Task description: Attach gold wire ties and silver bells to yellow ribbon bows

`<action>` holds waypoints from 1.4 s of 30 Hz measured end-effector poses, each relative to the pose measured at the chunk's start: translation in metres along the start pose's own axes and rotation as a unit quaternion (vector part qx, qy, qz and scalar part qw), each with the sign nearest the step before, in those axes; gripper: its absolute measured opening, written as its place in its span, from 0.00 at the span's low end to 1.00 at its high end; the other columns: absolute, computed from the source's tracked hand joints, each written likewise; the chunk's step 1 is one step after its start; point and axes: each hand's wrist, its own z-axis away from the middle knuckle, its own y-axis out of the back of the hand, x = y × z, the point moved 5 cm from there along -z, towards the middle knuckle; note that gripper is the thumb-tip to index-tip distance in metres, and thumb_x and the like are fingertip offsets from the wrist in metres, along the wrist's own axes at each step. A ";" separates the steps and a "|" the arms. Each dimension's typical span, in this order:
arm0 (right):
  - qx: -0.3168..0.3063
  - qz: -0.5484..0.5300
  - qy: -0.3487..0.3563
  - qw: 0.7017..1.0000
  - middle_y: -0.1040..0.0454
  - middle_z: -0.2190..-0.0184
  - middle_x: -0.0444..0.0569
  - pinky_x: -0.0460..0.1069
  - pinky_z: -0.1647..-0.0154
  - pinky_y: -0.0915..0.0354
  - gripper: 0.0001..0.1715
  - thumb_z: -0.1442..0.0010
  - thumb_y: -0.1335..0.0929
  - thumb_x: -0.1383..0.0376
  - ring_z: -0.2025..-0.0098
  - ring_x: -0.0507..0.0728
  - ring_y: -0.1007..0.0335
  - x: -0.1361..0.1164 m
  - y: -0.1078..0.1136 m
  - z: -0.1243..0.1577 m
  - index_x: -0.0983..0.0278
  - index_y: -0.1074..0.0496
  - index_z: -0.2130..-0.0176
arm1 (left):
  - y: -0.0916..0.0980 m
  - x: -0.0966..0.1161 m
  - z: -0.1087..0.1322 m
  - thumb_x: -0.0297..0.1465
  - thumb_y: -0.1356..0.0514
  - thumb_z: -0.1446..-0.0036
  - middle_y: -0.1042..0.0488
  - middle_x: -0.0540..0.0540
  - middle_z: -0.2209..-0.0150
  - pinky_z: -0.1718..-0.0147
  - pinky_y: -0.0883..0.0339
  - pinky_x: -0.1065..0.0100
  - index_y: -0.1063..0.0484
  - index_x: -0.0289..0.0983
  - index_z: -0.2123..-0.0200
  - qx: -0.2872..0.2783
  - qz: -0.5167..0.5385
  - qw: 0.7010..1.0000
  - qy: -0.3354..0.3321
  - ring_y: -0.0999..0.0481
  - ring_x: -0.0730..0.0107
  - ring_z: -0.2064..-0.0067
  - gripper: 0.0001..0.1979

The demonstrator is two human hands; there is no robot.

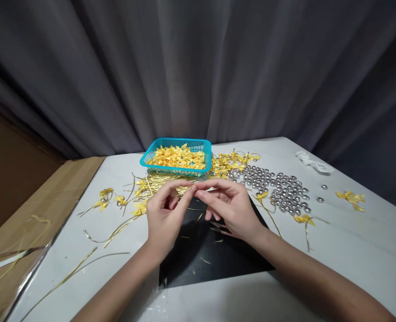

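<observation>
My left hand and my right hand meet fingertip to fingertip above a black mat at the middle of the white table. Both pinch something very small between thumb and forefinger; I cannot make out what it is. Just behind the hands lies a bundle of thin gold wire ties. A turquoise basket filled with small yellow ribbon bows stands further back.
Several silver beads spread out to the right of the hands. Loose yellow bows and gold wire strips are scattered about. Brown cardboard lies at the left edge. White crumpled material sits far right. A grey curtain hangs behind.
</observation>
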 end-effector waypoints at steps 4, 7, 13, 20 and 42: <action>-0.004 0.008 0.006 1.000 0.25 0.72 0.45 0.38 0.90 0.40 0.06 0.51 0.28 0.66 0.85 0.44 0.36 -0.003 -0.002 0.001 0.66 0.25 0.69 | 0.003 0.003 0.004 0.25 0.38 0.48 0.51 0.58 0.82 0.81 0.54 0.73 0.29 0.40 0.66 0.036 -0.006 0.998 -0.049 0.50 0.78 0.81 0.06; -0.002 0.016 0.010 1.000 0.25 0.71 0.45 0.38 0.90 0.39 0.06 0.51 0.28 0.66 0.85 0.44 0.36 -0.005 -0.004 0.002 0.66 0.25 0.69 | 0.003 0.005 0.005 0.24 0.38 0.48 0.50 0.58 0.82 0.81 0.54 0.72 0.28 0.40 0.67 0.032 -0.027 0.996 -0.081 0.50 0.78 0.81 0.05; 0.012 0.058 0.011 0.998 0.27 0.78 0.44 0.40 0.86 0.34 0.09 0.50 0.28 0.64 0.84 0.45 0.37 -0.005 -0.002 0.004 0.66 0.25 0.67 | 0.002 0.005 0.004 0.26 0.39 0.46 0.39 0.56 0.81 0.80 0.52 0.72 0.26 0.40 0.65 0.006 -0.077 0.993 -0.094 0.46 0.78 0.81 0.05; 0.007 0.090 0.019 0.996 0.27 0.77 0.45 0.42 0.84 0.32 0.09 0.49 0.29 0.63 0.83 0.46 0.37 -0.008 -0.003 0.007 0.65 0.25 0.66 | 0.004 0.010 0.008 0.22 0.39 0.48 0.41 0.57 0.81 0.81 0.52 0.73 0.28 0.41 0.64 0.030 -0.083 0.983 -0.161 0.47 0.78 0.82 0.10; 0.009 0.057 0.009 0.998 0.28 0.72 0.44 0.39 0.85 0.35 0.08 0.48 0.30 0.62 0.82 0.44 0.37 -0.011 -0.004 0.004 0.65 0.29 0.68 | 0.004 0.006 0.000 0.29 0.38 0.48 0.49 0.57 0.84 0.81 0.50 0.73 0.26 0.38 0.70 0.002 -0.047 0.998 -0.051 0.48 0.78 0.82 0.01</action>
